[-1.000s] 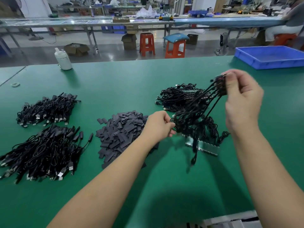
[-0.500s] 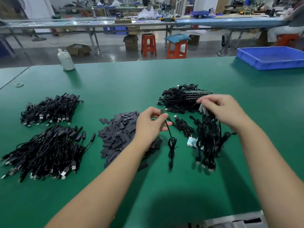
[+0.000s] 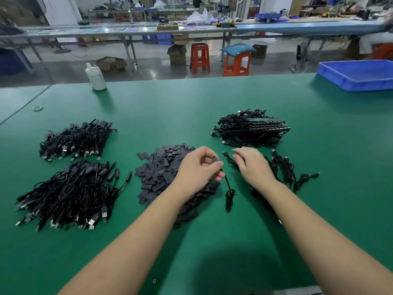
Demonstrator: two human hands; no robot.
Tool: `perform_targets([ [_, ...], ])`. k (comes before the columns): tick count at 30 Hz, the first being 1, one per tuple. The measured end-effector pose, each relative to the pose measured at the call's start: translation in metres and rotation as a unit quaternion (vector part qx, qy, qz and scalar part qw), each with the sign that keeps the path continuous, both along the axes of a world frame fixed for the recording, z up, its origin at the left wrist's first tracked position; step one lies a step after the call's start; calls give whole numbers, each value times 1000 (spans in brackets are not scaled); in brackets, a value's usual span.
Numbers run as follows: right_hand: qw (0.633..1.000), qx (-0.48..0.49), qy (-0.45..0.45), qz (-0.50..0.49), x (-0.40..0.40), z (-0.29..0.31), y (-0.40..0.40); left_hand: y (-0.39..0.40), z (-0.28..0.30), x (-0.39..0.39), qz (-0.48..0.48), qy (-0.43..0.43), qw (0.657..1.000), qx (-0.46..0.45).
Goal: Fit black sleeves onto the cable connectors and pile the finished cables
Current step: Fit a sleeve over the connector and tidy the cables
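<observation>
Pinching one black cable (image 3: 228, 184) between thumb and curled fingers, the left hand (image 3: 198, 167) sits right over the near-right edge of the sleeve pile (image 3: 164, 167), our landmark in the middle of the green table (image 3: 191, 107). The connector end (image 3: 214, 159) pokes up out of that grip, and the rest of the cable hangs down just right of the pile, ending in a small coil. The right hand (image 3: 252, 165) is beside it, further right of the sleeve pile, fingers bent downward and blurred; whether it actually has hold of anything I cannot tell, though it is down among loose cables (image 3: 285, 169) spread on the table. Part of that loose bunch is hidden under the hand and forearm.

Beyond and to the right of the sleeve pile lies a dense cable bundle (image 3: 251, 128) with a row of connectors lined up along its far side. Left of the sleeve pile are two more heaps: a near cable heap (image 3: 70, 194) and a far cable heap (image 3: 74, 139). Whether their connectors carry sleeves is hard to make out from here. Far behind and left of the pile stands a white bottle (image 3: 95, 77); far right, a blue tray (image 3: 357, 81), cut off by the frame edge.
</observation>
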State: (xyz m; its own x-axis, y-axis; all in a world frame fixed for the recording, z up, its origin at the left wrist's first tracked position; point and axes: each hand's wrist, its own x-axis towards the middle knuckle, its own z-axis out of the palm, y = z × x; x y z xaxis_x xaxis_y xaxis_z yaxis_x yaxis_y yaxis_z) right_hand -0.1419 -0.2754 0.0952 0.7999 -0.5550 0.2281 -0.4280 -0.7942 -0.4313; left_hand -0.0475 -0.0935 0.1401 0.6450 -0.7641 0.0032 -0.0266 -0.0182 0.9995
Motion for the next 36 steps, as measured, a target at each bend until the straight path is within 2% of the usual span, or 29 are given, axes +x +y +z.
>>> perform_targets([
  [1, 983, 174, -55, 0, 3, 8, 15, 0, -1, 4, 15, 18, 1000, -6],
  [2, 933, 350, -88, 16, 5, 14, 30, 2, -4, 7, 33, 34, 999, -6],
  [3, 873, 474, -105, 38, 5, 16, 42, 3, -7, 10, 52, 45, 998, -2],
  [4, 835, 535, -112, 65, 4, 16, 50, 6, -11, 14, 71, 45, 996, 10],
  [5, 831, 538, -103, 93, 1, 15, 57, 9, -15, 17, 87, 31, 995, 30],
  [8, 915, 383, -52, 111, -1, 3, 66, 24, -31, 24, 98, -11, 990, 104],
  [9, 926, 358, -42, 108, 0, -1, 67, 30, -36, 26, 89, -10, 988, 122],
  [17, 924, 357, 70, 116, 14, -23, 92, 70, -63, 36, 52, 17, 982, 178],
  [18, 925, 355, 80, 108, 14, -25, 94, 75, -67, 38, 64, -10, 981, 185],
  [20, 924, 361, 92, 92, 13, -31, 96, 87, -74, 45, 105, -130, 959, 227],
  [22, 920, 371, 97, 78, 11, -38, 96, 102, -81, 52, 108, -263, 915, 286],
  [24, 920, 379, 85, 58, 8, -44, 96, 115, -89, 57, 64, -338, 878, 331],
  [28, 911, 407, 41, 45, 3, -54, 97, 124, -107, 55, -4, -401, 824, 399],
  [36, 873, 484, -6, 54, -5, -67, 91, 115, -110, 52, 22, -414, 827, 381],
])
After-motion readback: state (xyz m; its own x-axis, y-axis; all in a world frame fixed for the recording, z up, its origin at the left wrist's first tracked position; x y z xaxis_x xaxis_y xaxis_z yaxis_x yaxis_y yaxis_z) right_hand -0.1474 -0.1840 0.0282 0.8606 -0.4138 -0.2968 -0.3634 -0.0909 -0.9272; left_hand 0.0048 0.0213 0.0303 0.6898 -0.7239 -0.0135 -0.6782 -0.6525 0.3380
